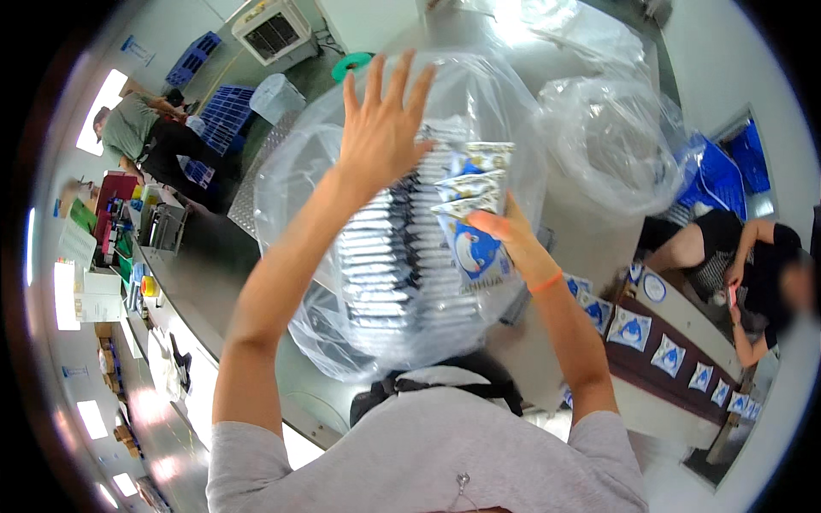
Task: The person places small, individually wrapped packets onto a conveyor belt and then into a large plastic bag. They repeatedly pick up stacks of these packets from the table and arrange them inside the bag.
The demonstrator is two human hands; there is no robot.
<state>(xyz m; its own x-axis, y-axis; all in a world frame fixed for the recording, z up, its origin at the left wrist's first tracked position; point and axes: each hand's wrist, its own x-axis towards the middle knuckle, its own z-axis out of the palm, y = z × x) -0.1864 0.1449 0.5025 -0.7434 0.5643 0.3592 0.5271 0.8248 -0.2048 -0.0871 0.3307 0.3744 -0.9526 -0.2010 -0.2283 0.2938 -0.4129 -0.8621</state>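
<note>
Clear plastic fills the middle of my view: a large transparent bag (pixel 376 282) packed with a neat stack of silvery flat pouches (pixel 385 256), standing on the steel table (pixel 205 274) right in front of me. My left hand (pixel 380 128) is spread wide open, fingers splayed, flat against the far upper side of the bag and gripping nothing. My right hand (pixel 505 231) is closed around a small bundle of blue-and-white sachets (pixel 475 214), held against the right side of the bag just beside the stack. A second clear bag (pixel 607 145), crumpled and puffed up, stands to the right and a little farther off, blocking my view behind it. On the near right, more blue-and-white sachets (pixel 667 355) lie in a row on a dark conveyor strip (pixel 641 368), where a seated person in black (pixel 735 256) is working. On the far left another person in a grey-green shirt (pixel 132 128) bends over near blue crates (pixel 224 115), with a white fan unit (pixel 272 32) beyond. The floor is grey-green, and bright windows line the left wall.
</note>
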